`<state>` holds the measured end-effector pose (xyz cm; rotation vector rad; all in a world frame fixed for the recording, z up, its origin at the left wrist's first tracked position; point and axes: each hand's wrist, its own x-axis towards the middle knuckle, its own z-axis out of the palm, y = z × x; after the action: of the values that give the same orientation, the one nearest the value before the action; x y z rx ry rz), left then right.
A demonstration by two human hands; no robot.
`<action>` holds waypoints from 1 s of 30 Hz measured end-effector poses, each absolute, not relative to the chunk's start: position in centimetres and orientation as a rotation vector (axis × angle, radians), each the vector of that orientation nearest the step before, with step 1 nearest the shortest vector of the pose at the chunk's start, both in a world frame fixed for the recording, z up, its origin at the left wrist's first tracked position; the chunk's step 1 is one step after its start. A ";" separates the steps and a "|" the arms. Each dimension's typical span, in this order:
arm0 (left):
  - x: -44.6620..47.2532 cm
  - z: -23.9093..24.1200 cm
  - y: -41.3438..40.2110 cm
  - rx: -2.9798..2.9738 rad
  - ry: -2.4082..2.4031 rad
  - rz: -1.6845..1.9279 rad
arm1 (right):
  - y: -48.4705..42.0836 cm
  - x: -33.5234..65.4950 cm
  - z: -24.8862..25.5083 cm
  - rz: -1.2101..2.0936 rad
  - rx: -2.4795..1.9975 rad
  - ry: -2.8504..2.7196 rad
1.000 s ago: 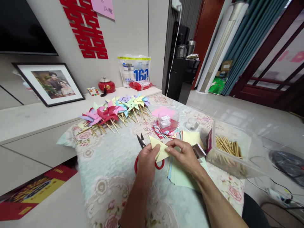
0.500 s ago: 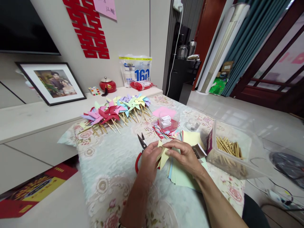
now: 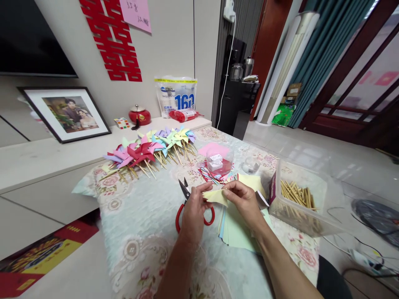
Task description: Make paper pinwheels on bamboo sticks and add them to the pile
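Note:
Between my hands is a small piece of pale yellow paper (image 3: 217, 197), held a little above the table. My left hand (image 3: 195, 209) grips its left end between thumb and fingers. My right hand (image 3: 241, 199) pinches its right end. Under and beside my left hand lie scissors (image 3: 184, 189) with red handles, their dark blades apart. Below my right hand is a stack of coloured paper sheets (image 3: 238, 232), light green on top. Behind the hands, a round clear container (image 3: 224, 164) with small white boxes stands by red and patterned paper strips (image 3: 208, 174).
Finished paper pinwheels (image 3: 143, 153) on sticks lie in a row at the back left of the flowered tablecloth (image 3: 140, 220). A clear plastic bin (image 3: 293, 216) of wooden sticks (image 3: 297, 194) stands at the right. A small clear lid-like container (image 3: 251, 165) sits behind the paper.
The yellow paper has turned from upright and folded to stretched flatter between my hands. My right hand has shifted its pinch to the paper's right end. More of the scissors' handles shows.

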<state>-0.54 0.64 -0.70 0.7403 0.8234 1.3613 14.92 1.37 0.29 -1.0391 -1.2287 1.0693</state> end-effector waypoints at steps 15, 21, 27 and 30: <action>-0.1 -0.7 0.0 0.899 0.535 1.333 | 0.9 13.9 0.8 1.591 -0.848 -0.826; -0.4 -1.2 0.3 0.907 0.503 1.313 | 0.9 13.9 0.7 1.676 -0.826 -0.818; -0.6 -1.6 0.4 0.868 0.560 1.317 | 0.7 13.9 0.6 1.719 -0.783 -0.822; -0.7 -1.7 0.5 0.875 0.594 1.304 | 0.7 13.8 0.7 1.671 -0.830 -0.850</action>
<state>-0.72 0.50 -1.66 0.8750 0.5943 1.3039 13.75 0.68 0.74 -0.8297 -0.8502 1.6713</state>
